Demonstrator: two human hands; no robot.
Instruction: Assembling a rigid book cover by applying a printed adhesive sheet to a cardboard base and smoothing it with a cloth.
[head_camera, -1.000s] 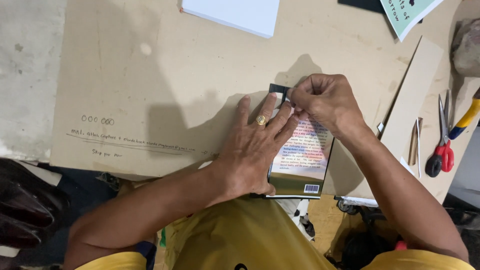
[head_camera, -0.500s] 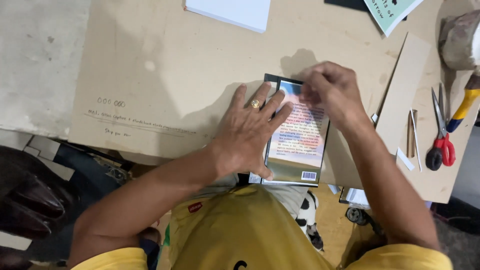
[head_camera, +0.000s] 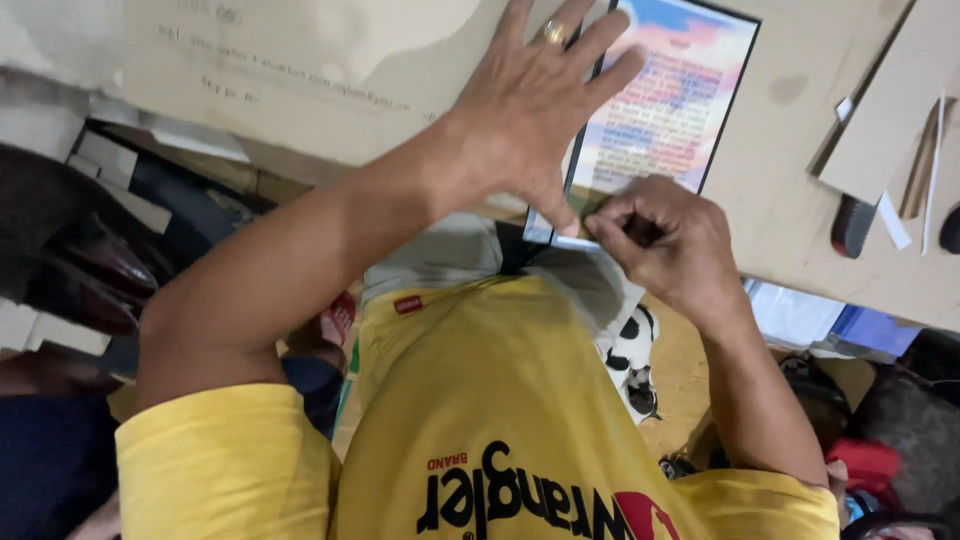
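Brown cardboard worktop (head_camera: 330, 70), pencilled notes at its left; clutter of dark items on the floor below. Left hand (head_camera: 530, 110): laid flat, fingers spread wide, ring on one, pressing the book (head_camera: 665, 110) down so it cannot slide; grips nothing. Book: black-bordered, colourful cover, lying flat at the worktop's near edge. Right hand (head_camera: 665, 240): curled, fingers pinched at the book's near corner; whatever it pinches cannot be made out. Far right: cardboard offcuts (head_camera: 885, 120).

Book (head_camera: 665, 110) on cardboard sheet (head_camera: 330, 60)
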